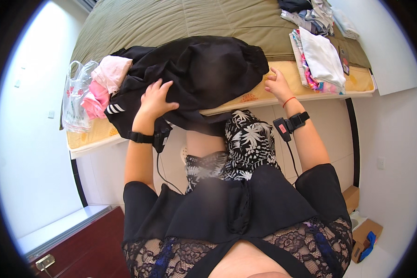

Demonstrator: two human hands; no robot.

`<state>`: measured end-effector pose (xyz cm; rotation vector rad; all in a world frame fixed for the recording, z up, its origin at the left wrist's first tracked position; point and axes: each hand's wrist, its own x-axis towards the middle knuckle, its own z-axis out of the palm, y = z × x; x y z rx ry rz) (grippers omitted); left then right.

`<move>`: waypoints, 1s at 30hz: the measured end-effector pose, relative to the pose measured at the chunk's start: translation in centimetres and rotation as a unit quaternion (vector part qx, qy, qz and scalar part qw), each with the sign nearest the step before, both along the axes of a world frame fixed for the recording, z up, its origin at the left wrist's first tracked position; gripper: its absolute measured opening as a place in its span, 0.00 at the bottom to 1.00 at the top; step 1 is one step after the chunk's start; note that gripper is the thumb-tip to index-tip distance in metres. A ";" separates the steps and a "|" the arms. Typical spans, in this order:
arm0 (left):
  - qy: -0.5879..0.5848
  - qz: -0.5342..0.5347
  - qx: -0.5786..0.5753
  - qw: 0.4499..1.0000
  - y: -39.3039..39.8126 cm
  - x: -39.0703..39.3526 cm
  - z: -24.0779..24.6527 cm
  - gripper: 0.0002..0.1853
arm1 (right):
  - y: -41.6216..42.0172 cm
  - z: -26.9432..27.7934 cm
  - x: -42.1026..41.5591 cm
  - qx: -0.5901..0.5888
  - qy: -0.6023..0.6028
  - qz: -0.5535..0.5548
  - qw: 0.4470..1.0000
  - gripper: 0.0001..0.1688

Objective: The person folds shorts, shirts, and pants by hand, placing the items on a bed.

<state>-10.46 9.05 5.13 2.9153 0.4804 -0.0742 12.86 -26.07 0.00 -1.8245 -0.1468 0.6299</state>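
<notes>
A black garment with white stripes at its lower left lies spread and rumpled over the near edge of the bed, part of it hanging down toward my legs. My left hand rests on its left part, palm down with fingers spread. Just beyond the garment's gathered right end is my right hand, its fingers partly curled; whether they pinch any cloth cannot be told. Folded pink cloths lie against the garment's left side, next to a clear plastic bag.
Folded clothes with a white cloth on top lie at the bed's right, beside a phone. More clothes are piled behind. An olive quilt covers the bed. A dark red door stands lower left, cardboard boxes lower right.
</notes>
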 end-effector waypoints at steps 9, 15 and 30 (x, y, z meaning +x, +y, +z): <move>-0.143 0.010 -0.071 0.987 3.3 -1.7 -1.3 0.07 | 3.2 -5.9 3.8 -0.213 -0.464 0.110 0.853 0.09; -0.379 0.047 -0.001 0.924 2.6 -2.3 4.4 0.05 | -0.3 1.1 4.2 -0.100 -0.384 0.137 0.908 0.12; -0.321 0.008 0.076 0.944 8.8 0.7 1.6 0.33 | 8.7 0.5 0.7 -0.107 -0.452 0.161 0.871 0.54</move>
